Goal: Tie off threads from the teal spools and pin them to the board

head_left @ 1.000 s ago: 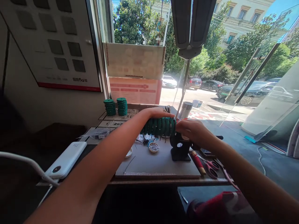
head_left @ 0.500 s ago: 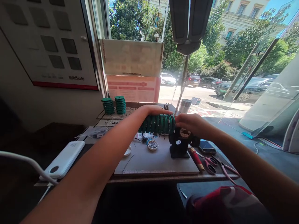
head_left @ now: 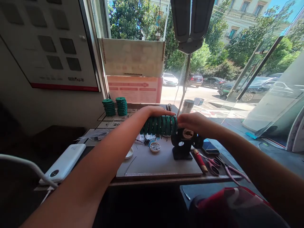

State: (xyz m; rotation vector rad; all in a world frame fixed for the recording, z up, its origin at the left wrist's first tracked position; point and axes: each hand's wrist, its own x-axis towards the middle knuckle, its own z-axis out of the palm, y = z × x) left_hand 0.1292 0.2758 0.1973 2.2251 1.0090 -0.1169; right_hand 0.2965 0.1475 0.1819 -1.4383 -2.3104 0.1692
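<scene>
A row of green spools (head_left: 159,125) lies sideways against a small black stand (head_left: 182,153). Over the top of this row reaches my left hand (head_left: 158,110), its fingers held together and their tips at the right-end spool. Its thumb is hidden, and what it grips there is too small to make out. Close by on the right, my right hand (head_left: 190,119) is closed in a pinch at the same end, above the stand; what lies between its fingertips does not show. A small bowl of pale beads (head_left: 155,147) sits on the board below the spools.
Two stacks of green spools (head_left: 122,107) stand at the back left. A red tube (head_left: 200,161), scissors (head_left: 213,166), pliers (head_left: 231,172) and a phone (head_left: 210,148) lie right of the board (head_left: 156,166). A white power bank (head_left: 64,164) is at left; a lamp (head_left: 187,53) hangs overhead.
The view has shifted slightly. Both hands keep nearly the same place at the right end of the spool row, with only a small shift of the fingers.
</scene>
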